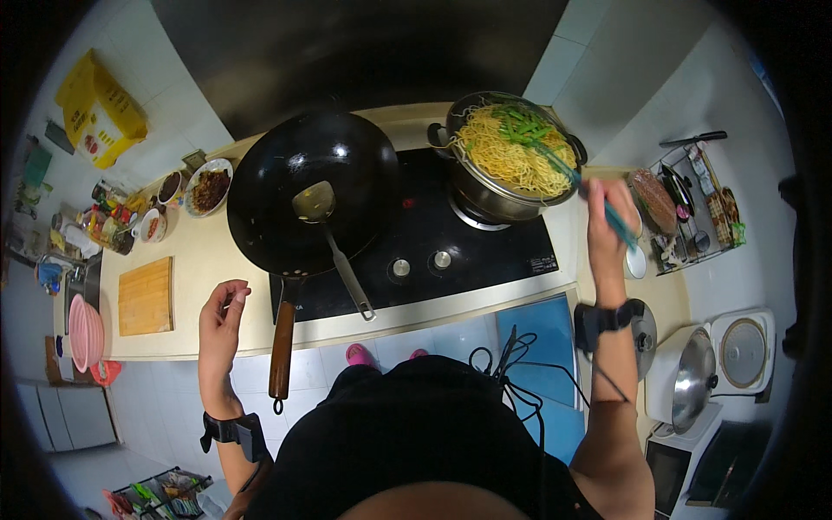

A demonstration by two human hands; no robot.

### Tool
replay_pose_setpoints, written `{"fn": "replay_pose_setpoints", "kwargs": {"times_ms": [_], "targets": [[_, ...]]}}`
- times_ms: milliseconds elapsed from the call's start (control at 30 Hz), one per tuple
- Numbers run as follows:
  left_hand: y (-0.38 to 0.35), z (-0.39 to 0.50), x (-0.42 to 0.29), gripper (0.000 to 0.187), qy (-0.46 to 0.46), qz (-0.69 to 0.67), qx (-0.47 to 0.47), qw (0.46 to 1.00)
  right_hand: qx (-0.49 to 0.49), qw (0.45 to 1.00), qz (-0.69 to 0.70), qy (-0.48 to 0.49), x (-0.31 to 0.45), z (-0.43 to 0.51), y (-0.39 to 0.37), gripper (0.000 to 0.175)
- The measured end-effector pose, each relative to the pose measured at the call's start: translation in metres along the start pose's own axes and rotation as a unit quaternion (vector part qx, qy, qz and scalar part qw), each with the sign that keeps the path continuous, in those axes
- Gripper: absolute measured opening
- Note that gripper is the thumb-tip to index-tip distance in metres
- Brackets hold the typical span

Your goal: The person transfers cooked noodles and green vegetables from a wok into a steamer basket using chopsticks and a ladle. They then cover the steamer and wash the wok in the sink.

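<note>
My right hand (610, 205) grips a long teal utensil (560, 160), blurred, its far end in the yellow noodles (507, 155). Cut green vegetable pieces (522, 123), like green beans, lie on the noodles' far side. The noodles fill a steel pot (499, 202) with dark handles on the right burner. On the left of the cooktop rests a black wok (273, 175), its wooden handle (281, 344) pointing towards me. A metal wok spatula (335, 244) lies in it, handle over the rim. My left hand (222, 318) holds nothing, fingers loosely curled, left of the wok handle.
A wooden cutting board (144, 298), a plate of dark chopped food (209, 188) and small bowls (153, 225) stand left. A pink basin (86, 333) sits by the sink. To the right are a wire rack (708, 250), a pot lid (642, 341) and an opened rice cooker (669, 377). Black cables (520, 383) hang before me.
</note>
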State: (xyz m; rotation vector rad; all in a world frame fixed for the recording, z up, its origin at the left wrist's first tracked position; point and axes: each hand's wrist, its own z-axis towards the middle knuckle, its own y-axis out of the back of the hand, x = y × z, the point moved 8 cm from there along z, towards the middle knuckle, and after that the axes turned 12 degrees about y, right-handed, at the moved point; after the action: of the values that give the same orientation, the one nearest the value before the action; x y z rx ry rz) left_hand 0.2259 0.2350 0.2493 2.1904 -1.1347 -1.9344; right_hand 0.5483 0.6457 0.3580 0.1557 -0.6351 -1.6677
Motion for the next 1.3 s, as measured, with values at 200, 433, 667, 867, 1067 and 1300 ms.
{"fn": "replay_pose_setpoints", "kwargs": {"times_ms": [200, 433, 667, 867, 1067, 1300], "targets": [[-0.013, -0.005, -0.006, 0.022, -0.010, 0.005, 0.012, 1.000, -0.058, 0.967, 0.152, -0.196, -0.076, 0.010, -0.016, 0.023], [-0.002, -0.010, 0.002, 0.022, 0.009, 0.002, -0.018, 1.000, -0.013, 0.940, 0.281, -0.194, -0.044, 0.018, -0.027, 0.024], [0.001, -0.013, 0.012, 0.021, 0.047, -0.010, -0.015, 0.999, 0.091, 0.933, 0.278, -0.208, -0.057, 0.035, -0.126, 0.028], [0.013, -0.018, 0.024, 0.021, 0.067, -0.007, -0.042, 0.997, 0.031, 0.926, 0.313, -0.211, -0.099, 0.055, -0.150, 0.030], [0.014, -0.017, 0.028, 0.022, 0.048, -0.012, -0.046, 0.998, 0.002, 0.911, 0.297, -0.284, -0.135, 0.063, -0.150, 0.032], [0.025, -0.023, 0.031, 0.022, 0.046, -0.002, -0.062, 0.997, -0.028, 0.890, 0.328, -0.316, -0.139, 0.073, -0.080, 0.030]]}}
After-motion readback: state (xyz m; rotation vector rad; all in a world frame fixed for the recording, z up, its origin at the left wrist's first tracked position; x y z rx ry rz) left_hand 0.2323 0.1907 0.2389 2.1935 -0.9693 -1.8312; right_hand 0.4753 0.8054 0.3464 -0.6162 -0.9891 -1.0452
